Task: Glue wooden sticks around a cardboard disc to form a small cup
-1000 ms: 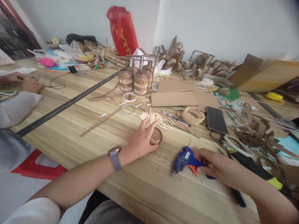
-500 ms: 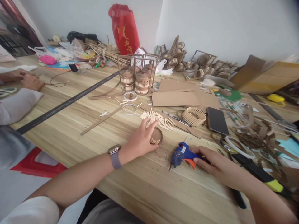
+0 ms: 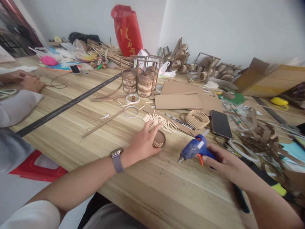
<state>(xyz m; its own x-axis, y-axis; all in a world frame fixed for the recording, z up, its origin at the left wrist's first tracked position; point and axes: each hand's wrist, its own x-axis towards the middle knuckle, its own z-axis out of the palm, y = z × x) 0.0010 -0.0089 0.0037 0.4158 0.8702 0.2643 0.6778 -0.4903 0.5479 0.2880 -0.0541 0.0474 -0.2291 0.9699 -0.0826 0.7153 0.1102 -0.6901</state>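
Round base [image 3: 160, 137] on table [image 3: 154, 190], gripped by left hand [image 3: 141, 143], lies left of and a little beyond nozzle [image 3: 180, 159] of glue gun [image 3: 193, 148] clasped in right hand [image 3: 221, 159], gun's long axis slanting to near left, tip off base.

Through the head camera I'm viewing a craft workshop: the right hand [image 3: 222, 162] is gripping a hot-glue gun [image 3: 194, 149], cut wooden sticks [image 3: 164, 123] are lying just beyond the left hand [image 3: 142, 144], lidded baskets [image 3: 145, 85] are standing farther past it, and brown strips [image 3: 256, 137] are cluttering the table [image 3: 164, 200] beyond the right hand.
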